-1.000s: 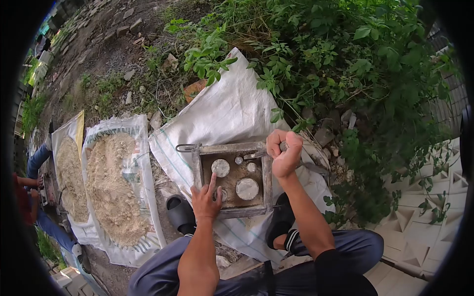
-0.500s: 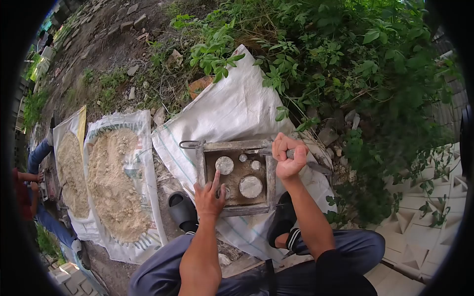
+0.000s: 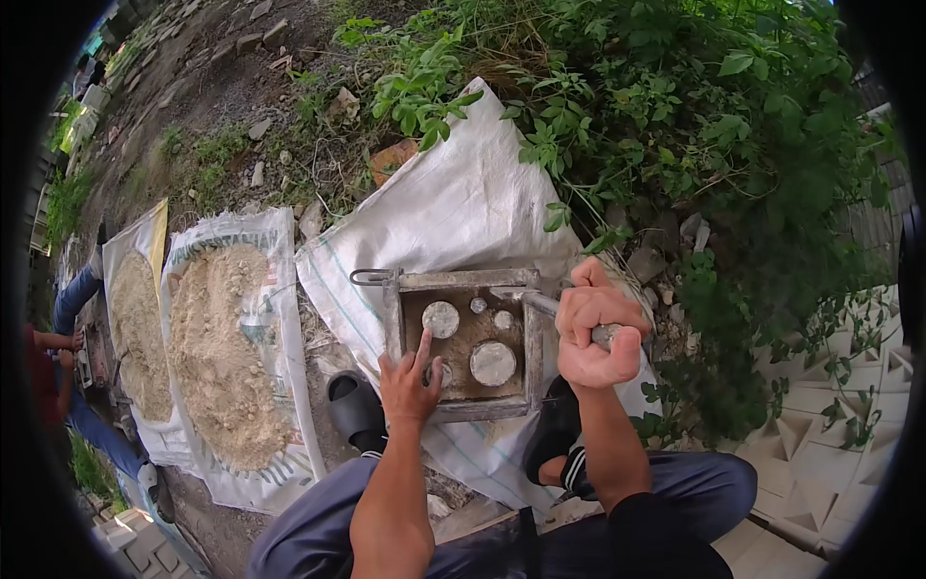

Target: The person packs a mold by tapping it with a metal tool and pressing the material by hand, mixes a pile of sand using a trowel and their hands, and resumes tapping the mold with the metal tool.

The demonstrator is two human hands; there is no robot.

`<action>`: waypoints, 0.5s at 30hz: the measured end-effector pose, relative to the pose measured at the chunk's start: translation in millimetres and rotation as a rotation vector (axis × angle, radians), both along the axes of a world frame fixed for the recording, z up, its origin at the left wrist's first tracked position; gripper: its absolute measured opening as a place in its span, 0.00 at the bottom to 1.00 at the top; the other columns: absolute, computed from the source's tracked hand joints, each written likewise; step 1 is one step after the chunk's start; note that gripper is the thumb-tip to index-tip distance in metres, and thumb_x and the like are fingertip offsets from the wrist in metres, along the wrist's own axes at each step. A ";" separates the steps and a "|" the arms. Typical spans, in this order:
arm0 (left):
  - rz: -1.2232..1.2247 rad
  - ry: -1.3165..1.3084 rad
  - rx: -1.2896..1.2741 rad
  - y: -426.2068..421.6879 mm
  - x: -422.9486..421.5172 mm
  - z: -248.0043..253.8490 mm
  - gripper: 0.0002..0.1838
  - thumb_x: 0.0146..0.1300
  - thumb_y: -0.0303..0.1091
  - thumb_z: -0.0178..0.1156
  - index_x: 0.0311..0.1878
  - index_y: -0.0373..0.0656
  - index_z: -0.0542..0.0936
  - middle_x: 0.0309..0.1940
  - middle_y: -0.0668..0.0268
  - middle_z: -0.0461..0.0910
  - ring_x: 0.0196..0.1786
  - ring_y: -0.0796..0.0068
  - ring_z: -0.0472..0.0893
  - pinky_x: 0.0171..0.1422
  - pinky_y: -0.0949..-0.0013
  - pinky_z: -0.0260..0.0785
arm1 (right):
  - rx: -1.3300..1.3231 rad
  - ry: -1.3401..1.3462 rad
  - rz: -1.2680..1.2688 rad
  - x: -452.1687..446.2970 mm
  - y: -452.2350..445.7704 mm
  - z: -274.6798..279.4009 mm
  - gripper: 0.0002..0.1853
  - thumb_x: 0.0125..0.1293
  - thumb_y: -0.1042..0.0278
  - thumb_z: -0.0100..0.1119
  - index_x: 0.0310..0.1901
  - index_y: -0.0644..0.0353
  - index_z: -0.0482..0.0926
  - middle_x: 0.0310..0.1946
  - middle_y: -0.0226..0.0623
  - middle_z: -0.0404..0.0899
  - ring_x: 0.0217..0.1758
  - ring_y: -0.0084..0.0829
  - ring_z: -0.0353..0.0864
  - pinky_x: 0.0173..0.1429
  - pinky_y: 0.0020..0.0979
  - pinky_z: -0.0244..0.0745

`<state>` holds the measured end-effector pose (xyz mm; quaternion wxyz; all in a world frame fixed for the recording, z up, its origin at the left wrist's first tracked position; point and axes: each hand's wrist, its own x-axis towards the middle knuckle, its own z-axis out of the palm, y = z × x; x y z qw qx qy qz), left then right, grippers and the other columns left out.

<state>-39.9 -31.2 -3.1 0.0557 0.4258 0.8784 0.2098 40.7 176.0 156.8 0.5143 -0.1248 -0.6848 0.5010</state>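
A square wooden frame (image 3: 467,412) packed with brown sand (image 3: 458,359) lies between my feet. Set in the sand are pale round discs of different sizes, among them a large disc (image 3: 493,364), a medium disc (image 3: 441,319) and a small disc (image 3: 503,320). My left hand (image 3: 409,389) rests over the frame's left side, its index fingertip at the medium disc and its thumb beside another disc partly hidden under it. Right of the frame, my right hand (image 3: 600,333) is closed round the handle of a metal tool (image 3: 542,303), whose thin end reaches over the frame's upper right corner.
Beneath the frame spreads a white woven sack (image 3: 453,212). To the left, another sack (image 3: 307,425) carries a heap of pale sand (image 3: 224,357). Leafy plants (image 3: 656,116) crowd the upper right, patterned pale tiles (image 3: 820,425) the lower right. Another person (image 3: 53,376) works at far left.
My right hand has moved right and slightly down with the tool, drawing away from the frame's right edge. My left hand stays nearly where it was.
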 end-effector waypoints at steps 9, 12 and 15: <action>0.002 -0.003 0.002 0.6 0.3 -0.7 0.29 0.62 0.40 0.60 0.69 0.61 0.70 0.30 0.65 0.78 0.43 0.51 0.71 0.60 0.56 0.65 | 0.169 -0.159 0.015 -10.6 2.1 -4.7 0.21 0.60 0.58 0.41 0.11 0.58 0.60 0.09 0.32 0.61 0.16 0.33 0.55 0.25 0.34 0.53; -0.007 0.018 -0.031 1.1 0.1 2.2 0.30 0.62 0.41 0.60 0.69 0.62 0.70 0.29 0.65 0.78 0.43 0.50 0.71 0.59 0.56 0.66 | 0.237 -0.322 -0.049 -18.3 11.4 -30.7 0.22 0.61 0.57 0.41 0.11 0.58 0.61 0.10 0.32 0.63 0.18 0.33 0.57 0.25 0.35 0.54; -0.012 -0.009 -0.025 -0.6 0.8 -1.7 0.30 0.61 0.41 0.61 0.69 0.62 0.70 0.30 0.66 0.78 0.43 0.51 0.71 0.57 0.56 0.67 | 0.184 -0.276 -0.008 -24.4 17.7 2.7 0.23 0.62 0.56 0.40 0.11 0.59 0.62 0.10 0.32 0.63 0.18 0.33 0.58 0.27 0.34 0.55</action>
